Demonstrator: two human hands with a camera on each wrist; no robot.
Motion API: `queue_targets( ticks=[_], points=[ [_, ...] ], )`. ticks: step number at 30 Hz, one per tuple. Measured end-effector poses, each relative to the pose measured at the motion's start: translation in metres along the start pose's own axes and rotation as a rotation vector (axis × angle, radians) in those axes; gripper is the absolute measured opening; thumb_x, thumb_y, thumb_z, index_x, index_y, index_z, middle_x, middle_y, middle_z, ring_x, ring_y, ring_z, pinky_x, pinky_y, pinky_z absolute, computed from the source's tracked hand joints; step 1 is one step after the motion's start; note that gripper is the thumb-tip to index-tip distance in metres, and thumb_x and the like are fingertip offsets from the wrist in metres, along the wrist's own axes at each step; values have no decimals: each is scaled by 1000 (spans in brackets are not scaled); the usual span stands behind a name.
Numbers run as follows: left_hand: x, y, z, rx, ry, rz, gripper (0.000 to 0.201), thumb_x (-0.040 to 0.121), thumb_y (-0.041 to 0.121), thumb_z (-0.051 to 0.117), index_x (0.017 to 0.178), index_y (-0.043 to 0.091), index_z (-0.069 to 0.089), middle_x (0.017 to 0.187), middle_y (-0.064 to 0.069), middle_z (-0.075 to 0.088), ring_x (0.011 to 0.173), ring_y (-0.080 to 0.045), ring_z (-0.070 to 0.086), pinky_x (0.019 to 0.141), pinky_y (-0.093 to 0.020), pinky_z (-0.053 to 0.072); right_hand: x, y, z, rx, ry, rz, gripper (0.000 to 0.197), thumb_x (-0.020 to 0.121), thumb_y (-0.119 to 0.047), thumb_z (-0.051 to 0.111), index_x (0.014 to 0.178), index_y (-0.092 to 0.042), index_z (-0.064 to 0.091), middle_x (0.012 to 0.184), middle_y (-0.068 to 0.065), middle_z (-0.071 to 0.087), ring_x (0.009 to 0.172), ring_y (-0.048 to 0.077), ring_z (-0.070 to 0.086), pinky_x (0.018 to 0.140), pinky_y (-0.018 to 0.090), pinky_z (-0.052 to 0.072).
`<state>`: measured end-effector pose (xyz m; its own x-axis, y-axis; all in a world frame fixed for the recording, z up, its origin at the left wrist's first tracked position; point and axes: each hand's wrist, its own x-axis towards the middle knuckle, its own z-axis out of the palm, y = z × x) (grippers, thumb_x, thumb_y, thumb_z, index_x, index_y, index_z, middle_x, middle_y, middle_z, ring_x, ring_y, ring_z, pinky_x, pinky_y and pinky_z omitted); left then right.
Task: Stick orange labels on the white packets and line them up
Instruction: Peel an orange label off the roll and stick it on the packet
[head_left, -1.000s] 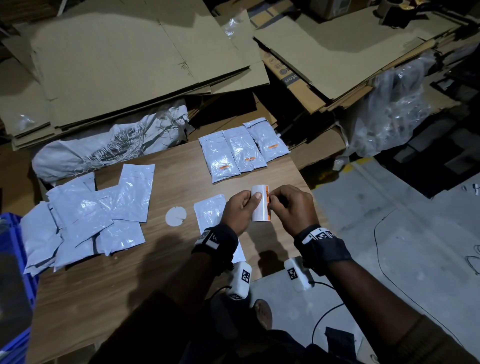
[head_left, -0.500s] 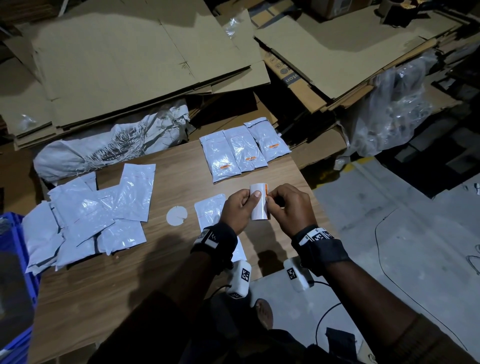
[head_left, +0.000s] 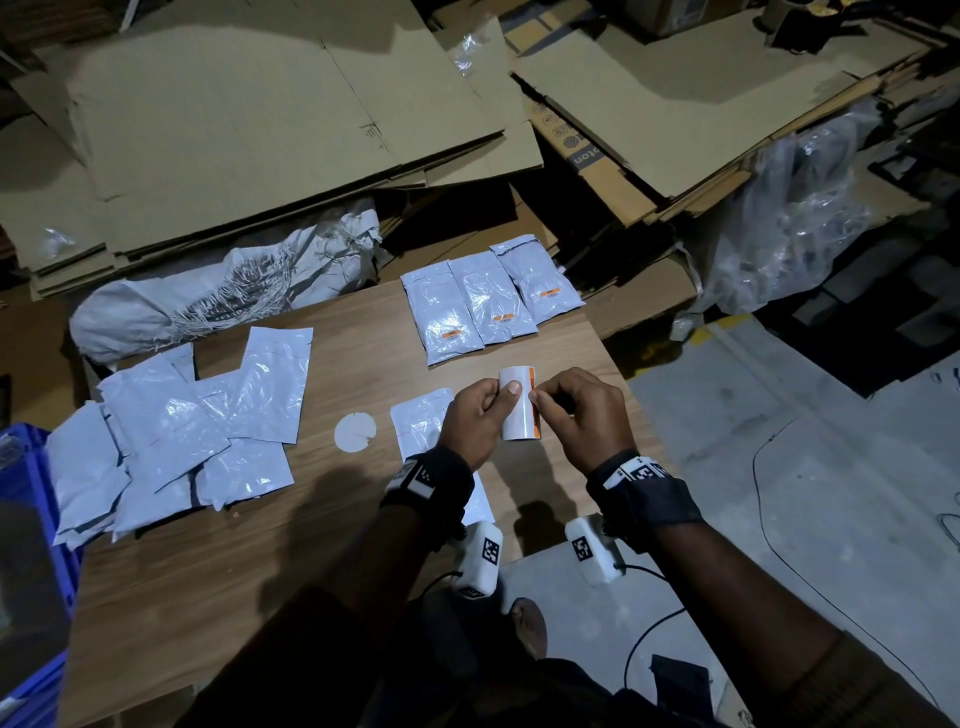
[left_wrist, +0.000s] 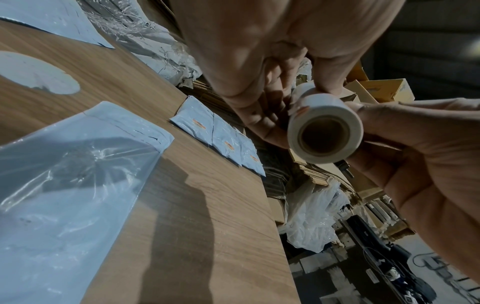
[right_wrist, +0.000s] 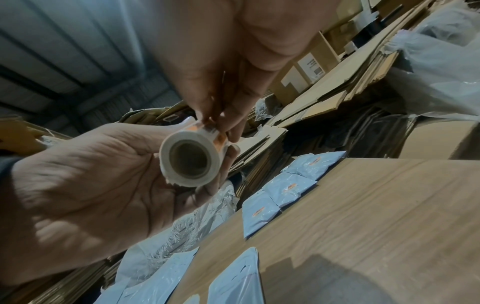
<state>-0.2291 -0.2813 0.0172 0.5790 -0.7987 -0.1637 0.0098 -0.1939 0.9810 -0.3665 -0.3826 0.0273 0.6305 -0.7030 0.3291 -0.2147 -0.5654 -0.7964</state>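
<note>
Above the table (head_left: 322, 545), left hand (head_left: 475, 421) gripping label roll (head_left: 519, 410), right hand (head_left: 582, 415) pinching its orange label (head_left: 532, 385)

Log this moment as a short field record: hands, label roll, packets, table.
left hand: grips the label roll above the table
right hand: fingertips pinch an orange label at the roll's edge
labelled packets: three in a row at the far edge, each with an orange label
unlabelled packets: loose pile on the left
single packet: under the left hand, no label seen
table: wood grain
</note>
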Motion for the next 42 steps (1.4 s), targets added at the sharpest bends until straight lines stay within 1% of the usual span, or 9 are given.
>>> queue_targets(
  ticks=[5, 11, 13, 17, 23, 28, 34, 37, 42],
  points=[
    [-1, 5, 0, -44, -2, -34, 47, 93, 45, 63, 96, -1, 67, 86, -8, 73, 82, -23, 69, 89, -57, 54, 2, 2, -2, -36, 0, -12, 11, 90, -6, 71, 80, -10, 72, 77, -2, 66, 70, 10, 60, 64, 26, 48],
    [-2, 8, 3, -43, 18, -47, 44, 91, 49, 64, 96, 6, 68, 93, -14, 76, 92, -37, 72, 90, -57, 57, -5, 0, -5, 43, -20, -12, 6, 90, -6, 73, 94, -9, 75, 89, 0, 67, 83, 7, 65, 64, 12, 52],
    [-1, 8, 5, -41, 25, -49, 42, 90, 48, 64, 97, 7, 68, 94, -15, 76, 92, -38, 72, 90, -57, 57, -4, -1, -5, 8, -14, -27, 5, 89, -7, 72, 89, -12, 74, 85, -3, 65, 79, 7, 63, 63, 16, 53],
    [-1, 9, 8, -24, 33, -30, 43, 89, 47, 65, 99, 5, 68, 94, -15, 76, 85, -25, 72, 86, -54, 56, -1, -4, -6, -58, 2, 5, 10, 84, -20, 67, 76, -16, 65, 78, -6, 60, 71, 11, 59, 62, 38, 52],
    [0, 7, 8, -35, 12, -21, 41, 95, 39, 66, 104, -1, 67, 97, -18, 75, 86, -24, 70, 86, -52, 56, 7, -8, -3, -151, -29, 53, 21, 78, -38, 54, 69, -20, 56, 69, -11, 54, 60, 13, 49, 57, 34, 43],
    [2, 5, 8, -58, -7, -36, 31, 102, 26, 62, 109, -4, 66, 102, -20, 74, 91, -24, 70, 89, -50, 56, 9, -1, -3, -64, -2, 128, 11, 73, -24, 62, 67, -17, 56, 66, -6, 60, 63, 18, 55, 59, 36, 47],
    [0, 5, 9, -112, -63, -38, 27, 105, 15, 54, 119, -7, 62, 102, -10, 74, 88, -13, 71, 81, -28, 57, 6, 9, -6, 116, 17, 200, 10, 83, -9, 69, 77, -15, 65, 73, 0, 68, 69, 20, 69, 64, 46, 60],
    [4, 2, 6, -145, -87, -35, 30, 106, 14, 51, 122, -9, 60, 110, -19, 71, 93, -19, 70, 81, -32, 59, 1, 7, -9, 254, 9, 222, 11, 93, -2, 64, 88, -7, 72, 82, 5, 70, 76, 22, 72, 66, 43, 65],
    [9, -2, 6, -177, -122, -37, 28, 107, 10, 48, 123, -11, 56, 103, -16, 70, 82, -15, 72, 73, -27, 58, -1, 8, -15, 263, -3, 185, 11, 95, -2, 64, 94, -5, 74, 91, 7, 71, 87, 21, 71, 67, 35, 64]
  ],
)
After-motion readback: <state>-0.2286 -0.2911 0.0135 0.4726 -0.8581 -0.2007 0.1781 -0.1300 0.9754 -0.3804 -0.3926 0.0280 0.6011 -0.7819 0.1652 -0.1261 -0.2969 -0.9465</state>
